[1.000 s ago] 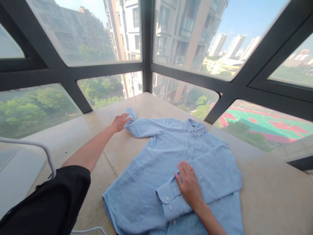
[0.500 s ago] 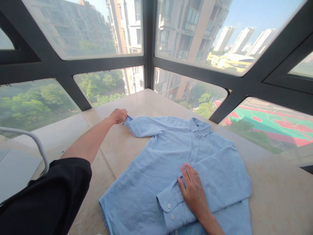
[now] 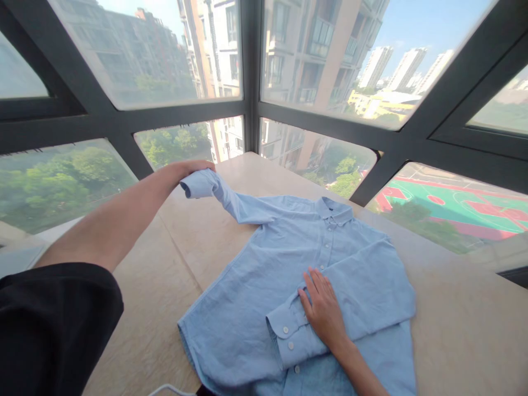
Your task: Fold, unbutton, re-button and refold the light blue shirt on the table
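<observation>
A light blue button-up shirt (image 3: 247, 297) lies front side up on the stone ledge, its collar pointing toward the window corner. One sleeve is folded across the front, with its buttoned cuff near the bottom middle. My right hand (image 3: 324, 311) rests flat on that folded sleeve, fingers stretched out. Far out to the left, my left hand (image 3: 201, 165) grips the other sleeve and holds it up off the ledge. That sleeve's cuff opening hangs just below my left hand, and its fingertips are partly hidden behind the cloth.
The pale stone ledge (image 3: 160, 275) runs up to dark window frames (image 3: 250, 77) meeting in a corner. A white cable (image 3: 171, 389) lies at the bottom edge. Part of a pale flat object (image 3: 18, 259) shows at the left, behind my arm.
My left hand has lifted the sleeve up and to the left, so its cuff now hangs in view. My right hand stays on the folded sleeve. The view has shifted slightly.
</observation>
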Motion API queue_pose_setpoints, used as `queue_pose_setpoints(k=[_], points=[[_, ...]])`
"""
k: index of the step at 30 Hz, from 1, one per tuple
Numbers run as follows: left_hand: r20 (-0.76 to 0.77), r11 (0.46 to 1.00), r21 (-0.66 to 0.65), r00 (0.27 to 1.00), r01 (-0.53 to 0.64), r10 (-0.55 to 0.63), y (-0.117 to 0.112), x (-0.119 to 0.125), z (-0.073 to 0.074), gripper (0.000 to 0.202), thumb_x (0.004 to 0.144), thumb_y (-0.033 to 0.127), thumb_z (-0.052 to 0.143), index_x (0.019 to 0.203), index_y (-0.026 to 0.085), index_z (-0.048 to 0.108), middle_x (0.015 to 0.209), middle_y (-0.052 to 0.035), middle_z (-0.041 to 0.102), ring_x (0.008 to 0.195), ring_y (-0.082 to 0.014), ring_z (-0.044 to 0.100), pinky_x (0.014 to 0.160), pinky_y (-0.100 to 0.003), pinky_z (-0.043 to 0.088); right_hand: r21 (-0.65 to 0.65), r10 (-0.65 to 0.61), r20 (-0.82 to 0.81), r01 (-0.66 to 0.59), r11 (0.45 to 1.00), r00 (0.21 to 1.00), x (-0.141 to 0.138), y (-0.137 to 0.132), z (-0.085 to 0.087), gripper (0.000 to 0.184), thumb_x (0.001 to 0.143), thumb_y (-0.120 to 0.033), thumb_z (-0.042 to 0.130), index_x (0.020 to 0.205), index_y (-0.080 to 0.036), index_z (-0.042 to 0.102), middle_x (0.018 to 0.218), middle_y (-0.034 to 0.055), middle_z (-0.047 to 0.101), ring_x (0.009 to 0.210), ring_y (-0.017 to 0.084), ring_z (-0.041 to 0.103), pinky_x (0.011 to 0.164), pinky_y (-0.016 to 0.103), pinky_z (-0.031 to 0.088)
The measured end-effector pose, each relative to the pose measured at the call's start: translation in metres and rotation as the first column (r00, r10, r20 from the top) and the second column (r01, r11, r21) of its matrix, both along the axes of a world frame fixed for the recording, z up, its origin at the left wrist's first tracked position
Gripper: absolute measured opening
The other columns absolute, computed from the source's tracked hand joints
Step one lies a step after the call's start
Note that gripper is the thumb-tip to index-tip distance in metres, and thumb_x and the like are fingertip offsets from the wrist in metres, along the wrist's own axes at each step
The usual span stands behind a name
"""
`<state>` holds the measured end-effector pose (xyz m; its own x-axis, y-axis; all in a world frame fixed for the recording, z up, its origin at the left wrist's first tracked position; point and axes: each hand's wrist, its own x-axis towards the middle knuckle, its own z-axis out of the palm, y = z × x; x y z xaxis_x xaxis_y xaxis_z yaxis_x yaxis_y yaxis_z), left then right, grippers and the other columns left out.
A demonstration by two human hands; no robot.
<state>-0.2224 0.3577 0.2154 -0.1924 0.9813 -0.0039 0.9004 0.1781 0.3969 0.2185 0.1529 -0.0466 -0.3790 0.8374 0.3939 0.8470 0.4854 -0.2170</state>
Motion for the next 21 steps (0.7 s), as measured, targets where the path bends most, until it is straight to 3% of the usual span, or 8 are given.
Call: queue_pose_setpoints(k=[2, 5, 10, 13, 15, 17, 19, 21], points=[[0.257, 0.996, -0.061, 0.965, 0.064, -0.046, -0.003, 0.018, 0.017, 0.027, 0.094, 0.020, 0.045, 0.080, 0.008, 0.065, 0.066, -0.0022, 0.067, 0.068, -0.0127, 0.058, 0.073, -0.030, 0.052, 0.000, -0.003, -0.002, 0.003, 1.000, 1.000, 0.000, 0.000, 0.001, 0.048, 0.100, -0.044, 0.038, 0.137, -0.017, 0.054, 0.145, 0.0154, 0.052, 0.137, 0.031, 0.044, 0.111, 0.052, 0.036], [0.661, 0.987, -0.063, 0.747, 0.148, -0.070, -0.004, 0.051, 0.039, 0.031, 0.097, 0.024, 0.040, 0.080, 0.009, 0.061, 0.063, -0.0019, 0.062, 0.070, -0.0117, 0.056, 0.075, -0.031, 0.051, -0.011, 0.002, -0.004, -0.002, 1.000, 1.000, -0.001, 0.000, 0.002, 0.047, 0.100, -0.042, 0.039, 0.136, -0.017, 0.055, 0.145, 0.0152, 0.051, 0.137, 0.031, 0.044, 0.112, 0.053, 0.036], [0.853, 0.960, 0.091, 0.476, 0.266, -0.213, -0.007, 0.121, 0.051, 0.024, 0.089, 0.025, 0.056, 0.069, 0.013, 0.059, 0.062, -0.0016, 0.059, 0.069, -0.0137, 0.058, 0.077, -0.034, 0.050, -0.104, 0.021, -0.119, -0.034, 0.994, 0.993, 0.003, 0.004, 0.002, 0.046, 0.098, -0.040, 0.044, 0.134, -0.015, 0.058, 0.144, 0.0153, 0.053, 0.137, 0.032, 0.044, 0.113, 0.056, 0.035], [0.839, 0.949, 0.067, 0.497, 0.307, -0.220, -0.015, 0.173, 0.040, 0.019, 0.082, 0.028, 0.063, 0.070, 0.013, 0.064, 0.070, -0.0036, 0.064, 0.078, -0.0196, 0.064, 0.080, -0.038, 0.051, -0.232, -0.021, -0.365, -0.069, 0.970, 0.931, 0.008, 0.010, 0.010, 0.050, 0.094, -0.047, 0.049, 0.134, -0.018, 0.057, 0.139, 0.0151, 0.058, 0.133, 0.032, 0.050, 0.112, 0.058, 0.037], [0.800, 0.950, 0.050, 0.557, 0.310, -0.224, -0.025, 0.210, 0.025, 0.013, 0.073, 0.026, 0.071, 0.074, 0.014, 0.067, 0.074, -0.0025, 0.065, 0.077, -0.0184, 0.064, 0.079, -0.035, 0.052, -0.334, -0.117, -0.593, -0.112, 0.936, 0.797, 0.010, 0.013, 0.027, 0.057, 0.090, -0.054, 0.053, 0.136, -0.021, 0.054, 0.138, 0.0160, 0.058, 0.128, 0.032, 0.055, 0.107, 0.056, 0.043], [0.797, 0.939, -0.008, 0.570, 0.345, -0.202, -0.040, 0.246, 0.004, 0.015, 0.070, 0.027, 0.074, 0.075, 0.014, 0.067, 0.071, -0.0016, 0.063, 0.066, -0.0160, 0.062, 0.069, -0.032, 0.052, -0.410, -0.221, -0.779, -0.209, 0.888, 0.587, 0.011, 0.015, 0.055, 0.062, 0.088, -0.058, 0.056, 0.139, -0.023, 0.050, 0.140, 0.0160, 0.057, 0.126, 0.031, 0.057, 0.102, 0.053, 0.049], [0.819, 0.917, -0.099, 0.555, 0.386, -0.145, -0.058, 0.280, -0.021, 0.019, 0.070, 0.026, 0.072, 0.083, 0.014, 0.066, 0.064, 0.0002, 0.059, 0.055, -0.0146, 0.059, 0.058, -0.030, 0.050, -0.435, -0.293, -0.872, -0.347, 0.831, 0.392, 0.011, 0.014, 0.091, 0.060, 0.090, -0.059, 0.052, 0.141, -0.027, 0.047, 0.144, 0.0123, 0.053, 0.128, 0.030, 0.055, 0.096, 0.051, 0.053], [0.835, 0.930, -0.122, 0.542, 0.346, -0.092, -0.076, 0.309, -0.048, 0.038, 0.071, 0.024, 0.070, 0.107, 0.016, 0.062, 0.062, 0.0020, 0.058, 0.050, -0.0153, 0.058, 0.052, -0.029, 0.048, -0.450, -0.373, -0.893, -0.482, 0.751, 0.252, 0.012, 0.012, 0.125, 0.059, 0.090, -0.064, 0.047, 0.137, -0.029, 0.050, 0.141, 0.0099, 0.057, 0.124, 0.032, 0.058, 0.088, 0.052, 0.056]])
